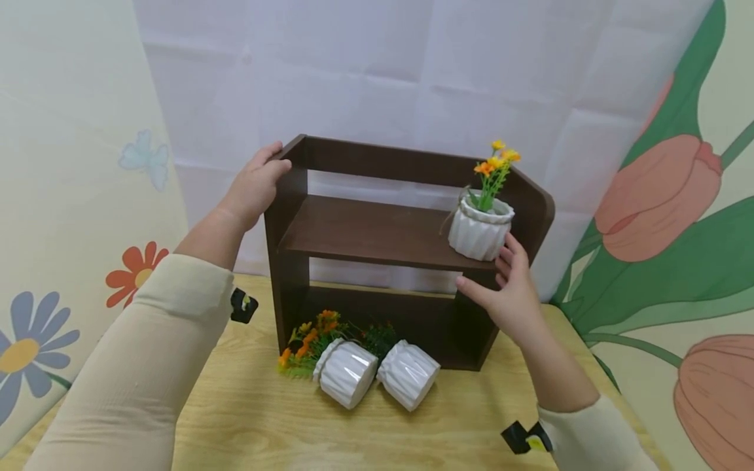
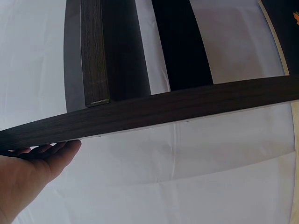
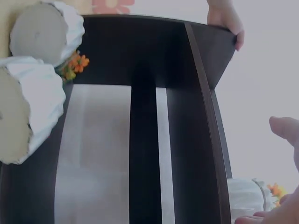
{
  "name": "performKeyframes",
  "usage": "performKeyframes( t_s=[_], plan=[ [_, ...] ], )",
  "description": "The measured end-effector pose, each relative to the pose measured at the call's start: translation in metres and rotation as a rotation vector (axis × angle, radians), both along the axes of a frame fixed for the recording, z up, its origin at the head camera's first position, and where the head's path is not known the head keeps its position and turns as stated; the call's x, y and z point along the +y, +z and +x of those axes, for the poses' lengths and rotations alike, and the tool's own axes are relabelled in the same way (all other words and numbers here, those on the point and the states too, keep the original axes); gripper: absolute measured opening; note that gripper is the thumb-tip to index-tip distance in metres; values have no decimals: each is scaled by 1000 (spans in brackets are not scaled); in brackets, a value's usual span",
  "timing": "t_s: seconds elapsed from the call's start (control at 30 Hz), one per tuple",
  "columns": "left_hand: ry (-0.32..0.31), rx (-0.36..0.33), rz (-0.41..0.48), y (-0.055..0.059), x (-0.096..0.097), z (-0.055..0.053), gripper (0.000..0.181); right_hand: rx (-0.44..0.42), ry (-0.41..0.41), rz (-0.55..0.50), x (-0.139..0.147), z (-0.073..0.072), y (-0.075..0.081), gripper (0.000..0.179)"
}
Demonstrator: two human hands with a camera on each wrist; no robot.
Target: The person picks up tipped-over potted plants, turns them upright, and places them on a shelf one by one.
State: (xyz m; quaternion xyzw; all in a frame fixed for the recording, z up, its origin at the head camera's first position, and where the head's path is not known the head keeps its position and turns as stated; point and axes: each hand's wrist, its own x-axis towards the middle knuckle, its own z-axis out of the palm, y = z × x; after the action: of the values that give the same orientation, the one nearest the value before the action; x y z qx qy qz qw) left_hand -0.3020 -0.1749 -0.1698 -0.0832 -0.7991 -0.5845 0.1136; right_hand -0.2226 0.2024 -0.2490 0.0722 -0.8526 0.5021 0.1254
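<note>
A dark brown two-tier shelf [image 1: 365,229] stands on the wooden table. My left hand [image 1: 253,186] rests against the upper part of its left side panel, thumb tip right at the panel's edge; the left wrist view shows the fingers along the outer face. On the upper tier, at the right end, sits an upright white ribbed flower pot [image 1: 480,234] with yellow-orange flowers and twine round its neck. My right hand [image 1: 515,294] is beside this pot, fingers at its lower right side and thumb spread away below the tier's front edge.
Two more white pots, one on the left [image 1: 346,373] and one on the right [image 1: 408,375], lie tipped over before the lower tier, with orange flowers [image 1: 309,347] spilling toward it. Behind hangs a white cloth [image 1: 377,72]. Flower-printed walls [image 1: 660,203] flank the table [image 1: 283,432].
</note>
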Motion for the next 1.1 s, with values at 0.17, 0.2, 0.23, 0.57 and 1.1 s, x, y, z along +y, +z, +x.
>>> performKeyframes(
  t_s=[0.17, 0.2, 0.23, 0.57, 1.1],
  plan=[
    [-6, 0, 0, 1, 0, -1, 64, -26, 18, 18, -4, 8, -9, 108],
    [-7, 1, 1, 1, 0, -1, 64, -29, 23, 18, -5, 9, -11, 108],
    [-8, 2, 3, 1, 1, -1, 64, -32, 28, 16, -6, 10, -13, 107],
    [-8, 5, 13, 1, 1, -1, 64, -34, 132, 23, -13, 13, -41, 102],
    [-6, 0, 18, 1, 2, -2, 63, -107, 204, 78, -25, 12, -76, 103]
  ],
)
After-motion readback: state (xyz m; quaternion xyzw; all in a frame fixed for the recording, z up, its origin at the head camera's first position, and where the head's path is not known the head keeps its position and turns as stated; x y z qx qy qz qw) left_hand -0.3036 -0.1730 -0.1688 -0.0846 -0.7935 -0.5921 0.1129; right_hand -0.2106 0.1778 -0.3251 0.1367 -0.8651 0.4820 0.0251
